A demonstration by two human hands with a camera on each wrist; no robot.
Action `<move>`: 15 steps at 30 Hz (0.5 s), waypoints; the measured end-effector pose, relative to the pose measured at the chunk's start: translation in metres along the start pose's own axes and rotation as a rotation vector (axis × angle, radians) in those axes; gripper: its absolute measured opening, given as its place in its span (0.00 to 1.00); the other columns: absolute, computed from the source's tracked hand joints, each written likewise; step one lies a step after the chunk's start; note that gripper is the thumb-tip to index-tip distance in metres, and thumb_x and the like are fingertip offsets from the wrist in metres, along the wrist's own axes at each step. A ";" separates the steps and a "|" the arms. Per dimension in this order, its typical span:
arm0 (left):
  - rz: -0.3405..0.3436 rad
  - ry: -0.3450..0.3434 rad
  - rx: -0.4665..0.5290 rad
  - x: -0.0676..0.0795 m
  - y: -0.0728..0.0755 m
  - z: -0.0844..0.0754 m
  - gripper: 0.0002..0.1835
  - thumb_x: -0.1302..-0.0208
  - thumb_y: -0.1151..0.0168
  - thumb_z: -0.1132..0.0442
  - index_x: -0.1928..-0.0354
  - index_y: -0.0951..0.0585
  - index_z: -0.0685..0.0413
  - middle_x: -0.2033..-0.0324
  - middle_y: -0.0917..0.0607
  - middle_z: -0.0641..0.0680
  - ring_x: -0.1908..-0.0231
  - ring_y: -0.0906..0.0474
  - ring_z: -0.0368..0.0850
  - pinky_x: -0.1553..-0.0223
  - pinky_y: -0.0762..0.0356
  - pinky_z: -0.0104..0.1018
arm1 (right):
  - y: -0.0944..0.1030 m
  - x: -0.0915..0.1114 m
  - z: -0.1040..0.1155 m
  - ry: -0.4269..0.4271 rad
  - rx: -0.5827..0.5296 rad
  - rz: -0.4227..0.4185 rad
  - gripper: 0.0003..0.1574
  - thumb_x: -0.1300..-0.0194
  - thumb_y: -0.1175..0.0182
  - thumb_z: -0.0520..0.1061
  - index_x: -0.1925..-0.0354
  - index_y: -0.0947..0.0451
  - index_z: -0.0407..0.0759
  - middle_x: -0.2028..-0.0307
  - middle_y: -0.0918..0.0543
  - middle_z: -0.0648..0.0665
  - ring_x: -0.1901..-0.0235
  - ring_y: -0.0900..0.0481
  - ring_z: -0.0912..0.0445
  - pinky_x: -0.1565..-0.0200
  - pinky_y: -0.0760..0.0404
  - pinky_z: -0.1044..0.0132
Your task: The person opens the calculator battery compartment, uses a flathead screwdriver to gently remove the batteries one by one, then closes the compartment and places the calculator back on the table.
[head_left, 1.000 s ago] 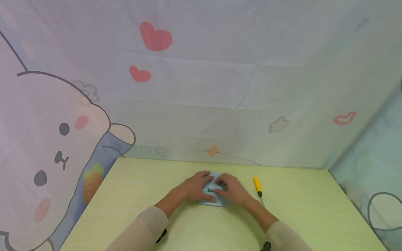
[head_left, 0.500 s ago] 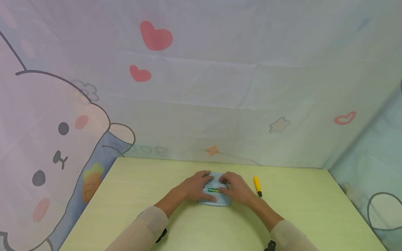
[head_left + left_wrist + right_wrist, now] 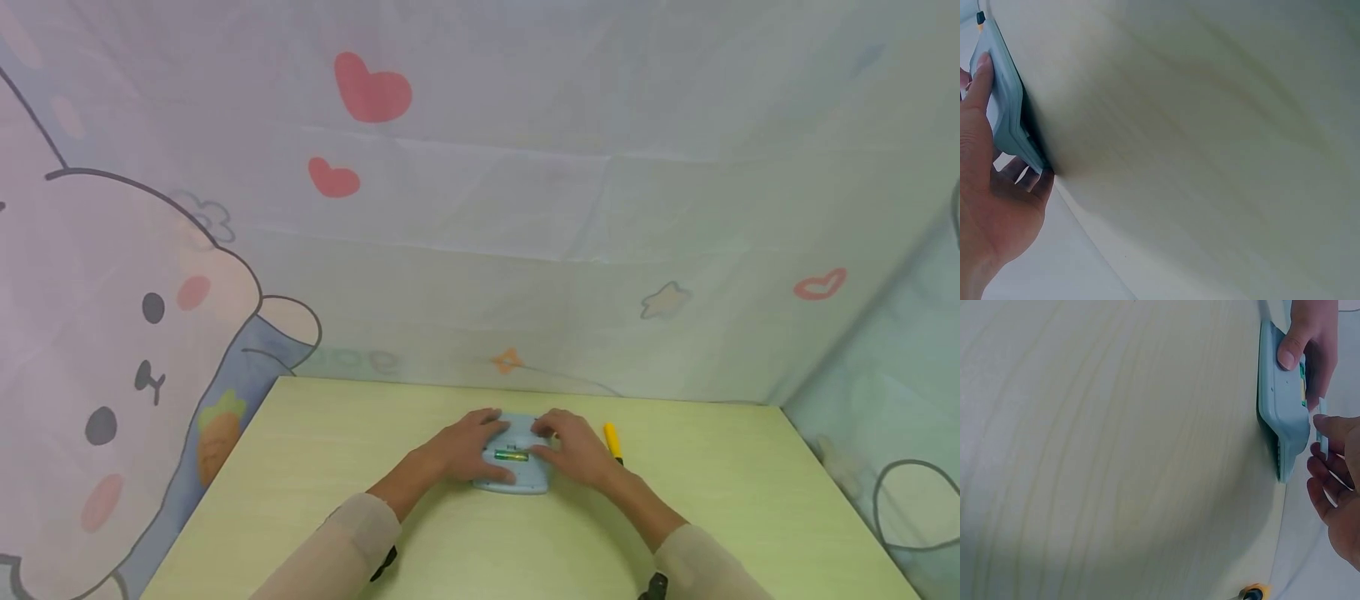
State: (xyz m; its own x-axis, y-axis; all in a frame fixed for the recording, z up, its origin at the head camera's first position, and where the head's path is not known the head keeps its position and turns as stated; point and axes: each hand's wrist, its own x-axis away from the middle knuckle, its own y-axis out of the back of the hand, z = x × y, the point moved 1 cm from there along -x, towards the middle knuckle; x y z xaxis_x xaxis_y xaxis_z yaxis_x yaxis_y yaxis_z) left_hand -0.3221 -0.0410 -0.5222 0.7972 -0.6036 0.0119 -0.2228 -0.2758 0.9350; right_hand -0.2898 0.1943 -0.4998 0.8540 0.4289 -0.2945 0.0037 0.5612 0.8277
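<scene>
A light blue plastic device (image 3: pixel 525 479) lies on the table with a rectangular battery compartment facing up. Inside that compartment sits a green battery (image 3: pixel 512 455). My left hand (image 3: pixel 472 446) holds the device at its left side, thumb on the near part of its face and fingers around the far edge. In the right wrist view, my right hand (image 3: pixel 1341 481) pinches a thin light blue battery cover (image 3: pixel 1322 407) between thumb and fingers, just off the device's right side. The head view largely hides this cover behind the fingers.
A screwdriver with a yellow handle (image 3: pixel 612 440) lies right of the device, its lower part hidden by the right arm. The pale wooden table (image 3: pixel 360 417) meets a printed cloth backdrop (image 3: pixel 480 208) at its far edge.
My right hand has moved a little to the right with the battery cover, away from the compartment, and the green battery has come into full view. The left hand has stayed in place.
</scene>
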 end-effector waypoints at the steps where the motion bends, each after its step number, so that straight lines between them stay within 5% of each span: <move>1: 0.002 0.000 -0.001 0.000 0.000 0.000 0.55 0.50 0.40 0.21 0.24 0.38 0.41 0.24 0.44 0.50 0.27 0.46 0.50 0.35 0.35 0.50 | 0.001 0.001 -0.001 -0.004 -0.004 -0.003 0.15 0.37 0.30 0.46 0.53 0.18 0.44 0.58 0.18 0.51 0.57 0.20 0.56 0.52 0.21 0.57; 15: 0.003 0.004 -0.009 -0.002 0.001 0.001 0.54 0.50 0.40 0.22 0.24 0.38 0.40 0.24 0.44 0.49 0.26 0.46 0.50 0.33 0.37 0.49 | 0.007 0.001 -0.010 -0.024 -0.026 -0.033 0.16 0.39 0.29 0.44 0.53 0.17 0.42 0.58 0.17 0.49 0.57 0.20 0.55 0.53 0.20 0.56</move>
State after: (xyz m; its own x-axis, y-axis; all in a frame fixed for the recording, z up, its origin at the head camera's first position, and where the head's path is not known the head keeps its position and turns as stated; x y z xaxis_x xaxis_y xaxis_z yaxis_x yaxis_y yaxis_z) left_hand -0.3245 -0.0412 -0.5218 0.7990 -0.6012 0.0161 -0.2202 -0.2675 0.9381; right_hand -0.2940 0.2055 -0.4993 0.8657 0.3931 -0.3100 0.0187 0.5935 0.8046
